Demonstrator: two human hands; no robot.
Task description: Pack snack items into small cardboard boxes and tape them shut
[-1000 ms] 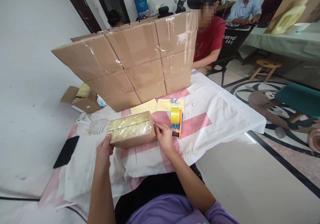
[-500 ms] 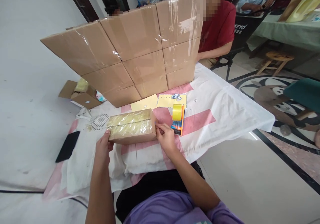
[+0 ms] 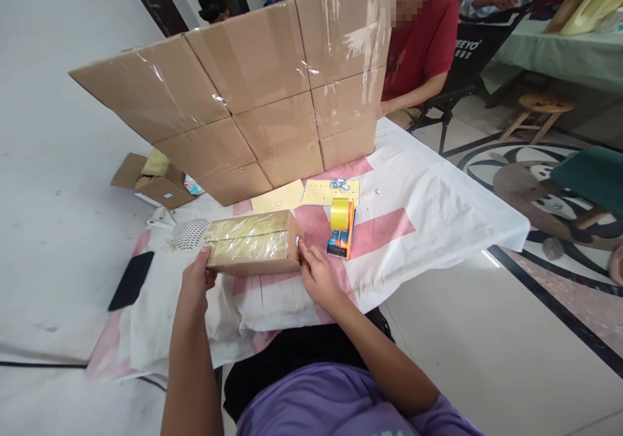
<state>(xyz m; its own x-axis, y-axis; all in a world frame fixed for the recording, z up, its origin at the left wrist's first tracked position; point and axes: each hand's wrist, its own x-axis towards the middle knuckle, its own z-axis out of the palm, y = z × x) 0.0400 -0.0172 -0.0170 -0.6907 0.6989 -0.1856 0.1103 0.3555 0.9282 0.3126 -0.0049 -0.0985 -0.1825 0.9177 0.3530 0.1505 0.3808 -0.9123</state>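
Note:
A long cardboard box [image 3: 250, 248], its top covered with shiny yellowish tape, lies in front of me at the table's near side. My left hand [image 3: 197, 272] grips its left end, thumb on the near top corner and fingers curled below. At the right end face, the fingers of my right hand [image 3: 315, 270] press against a small white spot, perhaps a sticker. Just right of that hand stands an orange and blue tape dispenser [image 3: 339, 244] with a yellow tape roll [image 3: 339, 214]. Two yellow sheets of paper [image 3: 331, 193] lie behind the box.
A large cardboard panel [image 3: 272, 92] stands across the table [image 3: 467, 209]. To the left are an opened carton [image 3: 168, 186], a white mesh piece [image 3: 191, 234] and a black flat object [image 3: 131, 281]. A person in a red shirt [image 3: 423, 47] sits behind the panel.
My right fingers have shifted on the box's end face, and the small white spot there now shows more clearly. My left hand keeps its hold. The whole view has shifted slightly.

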